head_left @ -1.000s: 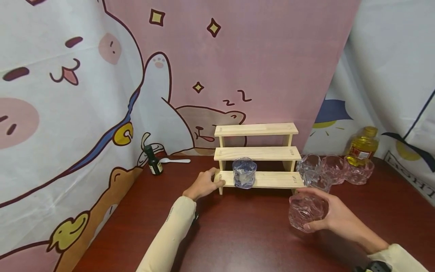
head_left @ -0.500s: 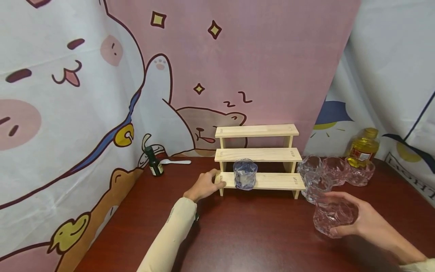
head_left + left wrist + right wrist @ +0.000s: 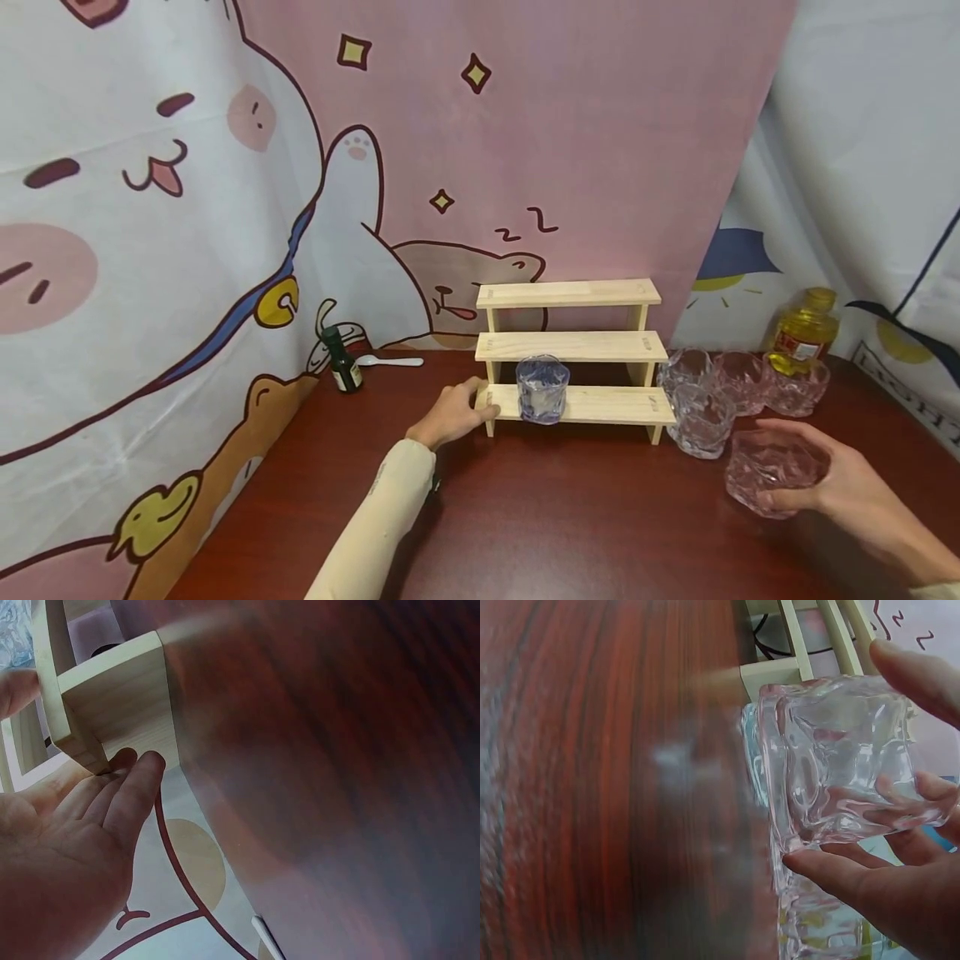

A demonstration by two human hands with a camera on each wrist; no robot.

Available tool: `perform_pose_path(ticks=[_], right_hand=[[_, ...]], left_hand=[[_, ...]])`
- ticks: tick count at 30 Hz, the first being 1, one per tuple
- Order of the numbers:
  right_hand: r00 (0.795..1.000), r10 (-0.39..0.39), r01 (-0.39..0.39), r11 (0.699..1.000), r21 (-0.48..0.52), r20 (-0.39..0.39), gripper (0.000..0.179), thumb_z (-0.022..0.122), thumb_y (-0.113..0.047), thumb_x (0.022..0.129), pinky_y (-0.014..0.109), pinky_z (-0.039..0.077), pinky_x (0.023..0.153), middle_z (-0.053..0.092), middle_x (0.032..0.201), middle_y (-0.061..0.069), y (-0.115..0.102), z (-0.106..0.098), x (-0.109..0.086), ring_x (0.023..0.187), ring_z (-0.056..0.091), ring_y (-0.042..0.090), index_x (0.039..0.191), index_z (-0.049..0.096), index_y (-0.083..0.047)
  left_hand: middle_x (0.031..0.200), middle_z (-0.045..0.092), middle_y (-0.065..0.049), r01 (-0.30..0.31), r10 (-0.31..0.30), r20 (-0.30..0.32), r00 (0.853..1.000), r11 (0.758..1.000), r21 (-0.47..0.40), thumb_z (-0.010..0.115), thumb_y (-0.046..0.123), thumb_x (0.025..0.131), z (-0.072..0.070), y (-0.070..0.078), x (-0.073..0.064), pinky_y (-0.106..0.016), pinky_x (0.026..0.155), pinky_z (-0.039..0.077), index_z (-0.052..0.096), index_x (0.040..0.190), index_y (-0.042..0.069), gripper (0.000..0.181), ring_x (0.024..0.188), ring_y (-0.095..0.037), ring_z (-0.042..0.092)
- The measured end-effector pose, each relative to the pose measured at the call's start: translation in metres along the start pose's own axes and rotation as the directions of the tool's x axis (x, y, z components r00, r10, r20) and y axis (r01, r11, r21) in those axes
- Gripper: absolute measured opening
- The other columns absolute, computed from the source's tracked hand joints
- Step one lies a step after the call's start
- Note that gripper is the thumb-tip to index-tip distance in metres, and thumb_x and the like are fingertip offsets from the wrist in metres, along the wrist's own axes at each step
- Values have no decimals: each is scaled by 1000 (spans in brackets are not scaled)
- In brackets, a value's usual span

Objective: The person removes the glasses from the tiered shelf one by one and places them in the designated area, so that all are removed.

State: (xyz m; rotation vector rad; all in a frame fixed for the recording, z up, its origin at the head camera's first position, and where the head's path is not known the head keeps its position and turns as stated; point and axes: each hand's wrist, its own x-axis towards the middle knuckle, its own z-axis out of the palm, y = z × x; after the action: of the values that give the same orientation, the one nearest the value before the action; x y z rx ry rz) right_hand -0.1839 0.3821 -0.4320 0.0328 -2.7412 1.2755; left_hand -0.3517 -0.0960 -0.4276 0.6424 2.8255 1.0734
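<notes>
My left hand (image 3: 448, 414) holds the left end of the lowest step of a three-step wooden display rack (image 3: 615, 402). In the left wrist view its thumb lies on the step and its fingers (image 3: 135, 795) reach beneath the board's end. A bluish glass tumbler (image 3: 542, 392) stands on that lowest step, left of its middle. At the right, my right hand (image 3: 851, 479) grips a pinkish glass tumbler (image 3: 772, 471) low over the table. The right wrist view shows thumb and fingers spread around the tumbler's wavy wall (image 3: 847, 757).
Several glass tumblers (image 3: 701, 421) cluster right of the rack, clear ones nearest it and pinkish ones farther right. A yellow oil bottle (image 3: 806, 329) stands behind them. A small dark green bottle (image 3: 342, 360) and a white spoon (image 3: 390, 362) are at the back left, before the printed cloth (image 3: 600, 125).
My right hand has carried the pinkish tumbler rightward, away from the rack's front and toward the other glasses. The left hand keeps its hold on the rack.
</notes>
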Motion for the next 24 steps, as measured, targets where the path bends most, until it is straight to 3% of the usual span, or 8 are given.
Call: perform_pose_path(ticks=[6, 9, 11, 13, 16, 18, 21, 24], right_hand=[[997, 23, -25, 999, -32, -68, 91, 91, -22, 72, 12, 39, 69, 50, 103, -45, 10, -3, 5, 92, 48, -22, 145, 41, -1], [993, 68, -70, 997, -21, -94, 100, 92, -27, 69, 30, 44, 95, 47, 101, -42, 16, -4, 13, 94, 34, -28, 148, 38, 0], [990, 83, -86, 996, -19, -112, 103, 92, -31, 69, 51, 38, 102, 45, 100, -43, 19, -5, 19, 95, 28, -27, 150, 36, 0], [987, 102, -103, 995, -4, -121, 105, 92, -32, 69, 70, 29, 97, 43, 99, -42, 22, -6, 24, 102, 35, -17, 151, 35, 0], [985, 113, -115, 993, -7, -134, 105, 91, -31, 70, 70, 29, 97, 50, 102, -33, 24, -8, 30, 116, 47, 16, 151, 33, 1], [983, 126, -125, 992, 12, -134, 107, 92, -29, 70, 74, 25, 101, 60, 112, -12, 25, -9, 34, 125, 38, 42, 152, 30, 2], [981, 138, -136, 990, 23, -136, 110, 92, -30, 69, 75, 25, 102, 58, 120, 4, 26, -11, 39, 120, 46, 25, 153, 29, 2], [983, 132, -132, 991, 1, -126, 111, 92, -33, 69, 45, 44, 98, 57, 114, -13, 29, -10, 43, 99, 44, -12, 153, 29, 2]], left_hand=[[103, 69, -7, -7, 7, 3, 1000, 1000, 1, 68, 37, 90, 1, 0, 0, -29, 77, 47, 57, 131, 9, 51, 85, -15, 59], [102, 69, -7, -11, 11, 0, 1000, 1000, 4, 68, 37, 90, 1, 0, 0, -29, 77, 47, 58, 130, 9, 50, 85, -14, 58], [101, 69, -7, -12, 12, -4, 1000, 1000, 5, 68, 36, 90, 0, -1, 0, -29, 78, 47, 58, 129, 9, 49, 85, -14, 58], [101, 69, -6, -13, 13, -5, 1000, 1000, 8, 68, 36, 90, 0, -1, 0, -28, 78, 47, 58, 129, 9, 48, 85, -14, 58], [102, 69, -6, -18, 19, -6, 1000, 1000, 20, 68, 36, 90, 0, -1, 0, -29, 78, 48, 58, 129, 9, 49, 85, -14, 59], [102, 69, -7, -25, 25, -6, 1000, 999, 23, 68, 36, 90, -1, -1, 0, -29, 78, 48, 58, 130, 9, 49, 85, -14, 59], [103, 70, -7, -30, 31, -7, 1000, 999, 22, 68, 36, 90, 0, -1, 0, -29, 79, 48, 58, 130, 8, 50, 86, -14, 59], [104, 69, -8, -24, 24, 0, 1000, 1000, 21, 68, 37, 89, 0, -2, -1, -30, 79, 48, 58, 130, 8, 51, 86, -14, 59]])
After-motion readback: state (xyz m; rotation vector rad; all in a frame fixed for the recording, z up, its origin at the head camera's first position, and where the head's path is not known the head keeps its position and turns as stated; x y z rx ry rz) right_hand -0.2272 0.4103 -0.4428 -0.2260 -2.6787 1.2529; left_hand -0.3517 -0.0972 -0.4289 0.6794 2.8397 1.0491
